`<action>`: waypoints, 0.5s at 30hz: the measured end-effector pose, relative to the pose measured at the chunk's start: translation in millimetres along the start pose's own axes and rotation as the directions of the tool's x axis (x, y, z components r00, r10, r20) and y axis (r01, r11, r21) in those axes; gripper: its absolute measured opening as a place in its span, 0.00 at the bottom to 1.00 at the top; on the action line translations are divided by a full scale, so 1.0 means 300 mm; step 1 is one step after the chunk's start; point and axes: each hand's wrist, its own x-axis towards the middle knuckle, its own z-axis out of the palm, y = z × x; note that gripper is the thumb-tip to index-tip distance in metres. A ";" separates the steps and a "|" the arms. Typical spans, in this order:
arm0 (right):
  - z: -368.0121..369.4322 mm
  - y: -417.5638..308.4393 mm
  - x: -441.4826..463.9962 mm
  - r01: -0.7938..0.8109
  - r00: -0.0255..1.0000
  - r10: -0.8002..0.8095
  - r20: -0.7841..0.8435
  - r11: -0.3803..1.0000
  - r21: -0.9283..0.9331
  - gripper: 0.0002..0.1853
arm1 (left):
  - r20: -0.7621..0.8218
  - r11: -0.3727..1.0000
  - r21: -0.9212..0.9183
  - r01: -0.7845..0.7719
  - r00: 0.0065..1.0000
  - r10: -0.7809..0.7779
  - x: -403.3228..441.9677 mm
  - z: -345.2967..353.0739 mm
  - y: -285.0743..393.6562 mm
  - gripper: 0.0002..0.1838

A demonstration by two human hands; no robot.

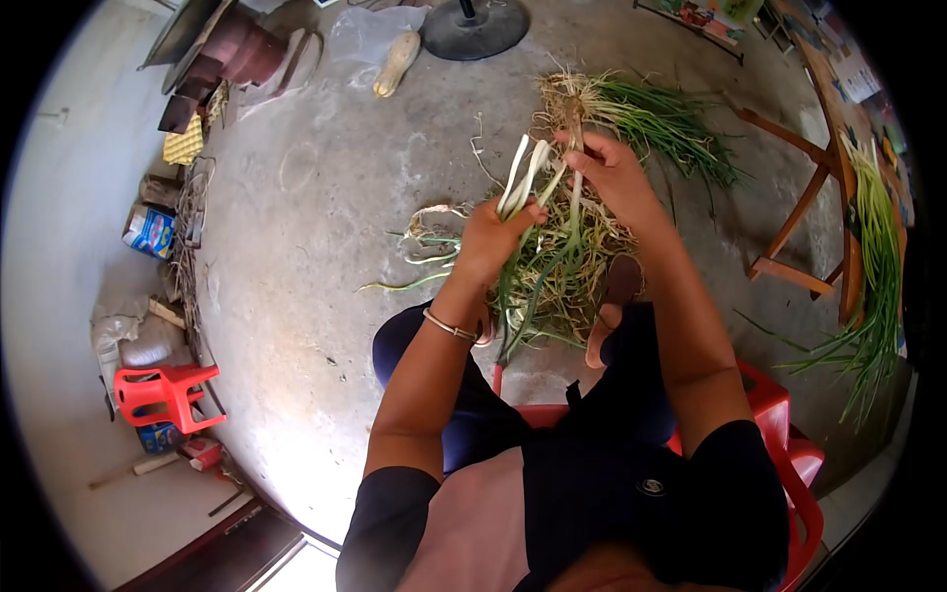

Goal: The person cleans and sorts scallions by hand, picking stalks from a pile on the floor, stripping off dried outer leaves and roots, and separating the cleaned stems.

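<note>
My left hand is closed around several spring onions, their peeled white stems pointing up and away from me. Their green leaves hang down below the fist. With thumb and fingers, my right hand pinches another spring onion near its brownish root end, its stalk slanting down beside the left hand. Under both hands, on the floor, lies a heap of yellowed leaves and peelings. Just beyond the right hand rests a bunch of spring onions with roots and green leaves.
Loose trimmings lie on the concrete floor to the left. A pale gourd and a round black stand base are farther off. At right, green onions drape over a wooden frame. A small red chair stands by the left wall.
</note>
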 end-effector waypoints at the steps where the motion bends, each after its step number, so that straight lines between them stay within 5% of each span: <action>1: -0.002 -0.016 -0.006 -0.019 1.000 0.020 -0.011 0.990 0.137 0.15 | 0.039 1.000 -0.022 -0.023 0.999 0.024 0.002 -0.012 0.008 0.10; 2: -0.002 -0.028 -0.010 -0.036 0.999 0.042 -0.019 0.962 0.271 0.15 | 0.077 0.998 -0.045 -0.044 0.996 0.048 0.000 -0.024 0.019 0.11; 6: -0.055 0.017 0.004 0.001 0.999 -0.011 0.045 0.979 0.204 0.15 | 0.055 0.995 -0.067 -0.077 0.995 0.080 -0.007 -0.060 0.036 0.10; 9: -0.079 0.036 0.010 -0.034 0.999 0.034 0.001 0.994 0.105 0.13 | 0.048 0.994 -0.081 -0.073 0.996 0.077 -0.005 -0.097 0.044 0.10; 11: -0.095 0.020 0.001 -0.010 0.988 -0.029 -0.152 0.967 -0.255 0.12 | 0.051 0.991 -0.109 -0.079 0.995 0.085 -0.012 -0.114 0.054 0.10; 15: -0.123 0.053 0.008 0.088 0.980 -0.135 -0.144 0.951 -0.295 0.11 | 0.074 0.997 -0.039 -0.063 0.995 0.066 -0.018 -0.131 0.046 0.09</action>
